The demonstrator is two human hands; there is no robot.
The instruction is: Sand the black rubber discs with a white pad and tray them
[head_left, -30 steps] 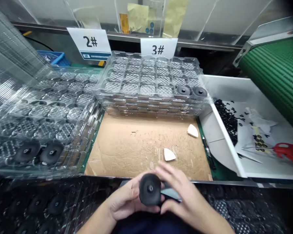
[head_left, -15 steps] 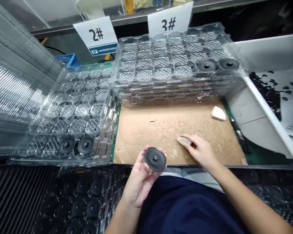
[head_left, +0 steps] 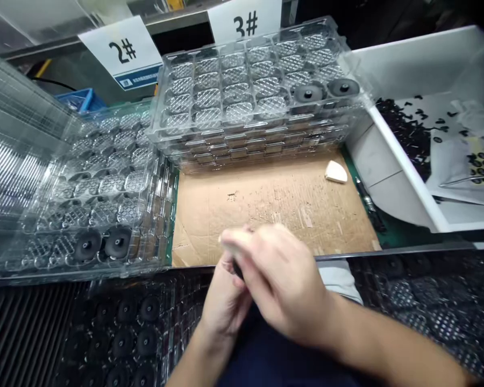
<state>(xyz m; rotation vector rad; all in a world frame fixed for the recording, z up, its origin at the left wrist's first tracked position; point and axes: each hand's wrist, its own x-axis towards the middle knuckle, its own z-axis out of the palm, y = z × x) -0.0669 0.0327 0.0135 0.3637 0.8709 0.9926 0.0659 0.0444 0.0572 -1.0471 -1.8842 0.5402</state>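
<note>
Head-mounted view of a workbench, read left to right. At far left lay a stack of clear blister trays [head_left: 105, 177], with two black discs [head_left: 86, 245] seated in its front row; behind it were a blue crate [head_left: 78, 99] and a white "2#" card [head_left: 123, 48]. Below the bench edge, a dark tray [head_left: 32, 333] carried rows of similar black parts [head_left: 123, 344]. At centre, the person's left hand [head_left: 226, 301] lay largely hidden beneath the right hand [head_left: 278, 274], and a held black disc [head_left: 237, 270] sat between them, only a sliver showing. The right hand's fingers [head_left: 262, 252] were pressed together and curved downward, blurred by motion; the left hand's fingers could not be made out, nor could any pinch be told. Beyond the hands lay a cardboard sheet [head_left: 266, 215] bearing a white wedge-shaped piece [head_left: 336, 172] near its right end. Behind it rose a second stack of clear trays [head_left: 226, 97] under a "3#" card [head_left: 245, 21], with two more black discs [head_left: 307, 93] at its right corner. At far right, a white bin [head_left: 403, 172] held small black pieces [head_left: 403, 129].
</note>
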